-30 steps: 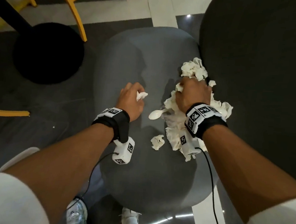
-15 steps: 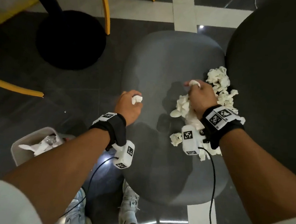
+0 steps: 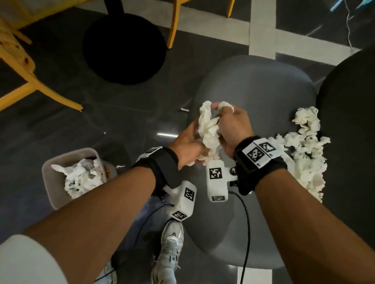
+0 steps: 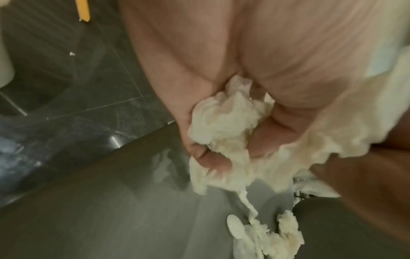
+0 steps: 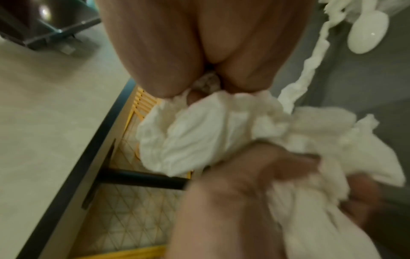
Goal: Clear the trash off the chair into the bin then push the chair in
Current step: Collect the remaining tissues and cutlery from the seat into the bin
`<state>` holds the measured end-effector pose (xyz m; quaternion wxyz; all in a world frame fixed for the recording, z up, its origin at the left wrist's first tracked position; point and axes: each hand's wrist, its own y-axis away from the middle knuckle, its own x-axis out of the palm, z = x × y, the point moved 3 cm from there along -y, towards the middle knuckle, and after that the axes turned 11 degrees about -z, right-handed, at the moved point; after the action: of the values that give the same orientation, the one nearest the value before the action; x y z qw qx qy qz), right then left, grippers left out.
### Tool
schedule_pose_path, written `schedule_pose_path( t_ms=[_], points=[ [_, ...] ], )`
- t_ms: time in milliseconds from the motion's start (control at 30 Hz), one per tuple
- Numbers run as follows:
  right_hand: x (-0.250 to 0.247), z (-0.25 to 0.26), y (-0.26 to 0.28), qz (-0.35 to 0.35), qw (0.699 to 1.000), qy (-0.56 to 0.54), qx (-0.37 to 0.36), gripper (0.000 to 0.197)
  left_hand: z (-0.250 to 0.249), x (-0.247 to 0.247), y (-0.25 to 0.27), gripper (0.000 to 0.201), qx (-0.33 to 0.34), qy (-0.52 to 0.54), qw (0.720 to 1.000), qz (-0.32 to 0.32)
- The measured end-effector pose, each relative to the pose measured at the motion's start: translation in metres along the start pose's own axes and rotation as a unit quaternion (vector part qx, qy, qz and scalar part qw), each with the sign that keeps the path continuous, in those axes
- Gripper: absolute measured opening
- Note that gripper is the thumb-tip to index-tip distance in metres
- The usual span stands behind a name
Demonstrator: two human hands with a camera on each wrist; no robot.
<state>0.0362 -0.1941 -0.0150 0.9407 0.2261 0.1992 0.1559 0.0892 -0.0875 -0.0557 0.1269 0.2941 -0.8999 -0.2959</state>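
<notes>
Left hand [image 4: 221, 108] curls round a crumpled wad of tissue [image 4: 224, 129], a twisted strand trailing down to more scraps [image 4: 286, 234] and a white spoon [image 4: 236, 227] on the grey chair seat [image 4: 111, 210].

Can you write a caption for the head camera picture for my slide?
Both hands, left hand and right hand, hold crumpled tissue above the grey chair, near the bin.

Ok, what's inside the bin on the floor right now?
The bin holds crumpled white tissues piled near its rim. The left forearm covers its near side, and anything beneath the pile is hidden.
</notes>
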Motion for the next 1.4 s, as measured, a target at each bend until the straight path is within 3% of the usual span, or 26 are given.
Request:
schedule_pose_path(
  t_ms=[133,233,267,367,467,633,800,933,1000,1067,1133,1233,1300,1400],
  points=[
    [0.025,-0.029,0.012,-0.05,0.997,0.054,-0.016,0.032,0.006,-0.005,0.015,0.059,-0.06,0.076,0.994,0.054],
    [0.048,-0.033,0.026,-0.043,0.992,0.1,-0.064,0.029,0.012,-0.03,0.022,0.029,-0.055,0.088,0.992,0.066],
    [0.058,-0.03,0.034,-0.023,0.988,0.124,-0.089,0.027,0.015,-0.04,0.022,0.014,-0.056,0.076,0.994,0.054],
    [0.087,-0.028,0.055,0.014,0.963,0.2,-0.178,0.026,0.023,-0.076,0.021,0.019,-0.078,0.049,0.995,-0.024],
    [0.109,-0.026,0.071,0.025,0.92,0.305,-0.244,0.03,0.023,-0.115,0.022,0.014,-0.095,0.069,0.99,-0.072],
    [0.158,-0.03,0.093,0.137,0.926,0.294,-0.191,0.038,0.023,-0.188,0.035,0.016,-0.089,0.011,0.99,-0.107],
    [0.249,-0.075,0.117,0.231,0.934,0.265,-0.069,0.048,0.055,-0.287,0.055,0.019,-0.082,-0.055,0.968,-0.23],
    [0.316,-0.104,0.153,0.284,0.943,0.168,0.052,0.016,0.109,-0.358,0.071,0.02,-0.117,-0.054,0.944,-0.304],
    [0.342,-0.123,0.165,0.294,0.939,0.158,0.084,0.023,0.135,-0.381,0.075,0.015,-0.115,-0.05,0.937,-0.326],
    [0.365,-0.146,0.167,0.302,0.933,0.185,0.064,0.035,0.162,-0.4,0.073,0.014,-0.12,-0.064,0.933,-0.333],
    [0.38,-0.171,0.164,0.314,0.922,0.225,0.036,0.034,0.192,-0.415,0.065,0.016,-0.132,-0.063,0.933,-0.33],
    [0.387,-0.21,0.157,0.333,0.886,0.322,-0.012,0.013,0.232,-0.425,0.054,0.057,-0.161,-0.063,0.943,-0.285],
    [0.381,-0.234,0.152,0.335,0.861,0.382,-0.022,0.026,0.257,-0.424,0.049,0.078,-0.207,-0.039,0.944,-0.255],
    [0.359,-0.259,0.147,0.309,0.848,0.429,0.021,0.041,0.27,-0.414,0.05,0.062,-0.244,-0.028,0.945,-0.215]
  ],
)
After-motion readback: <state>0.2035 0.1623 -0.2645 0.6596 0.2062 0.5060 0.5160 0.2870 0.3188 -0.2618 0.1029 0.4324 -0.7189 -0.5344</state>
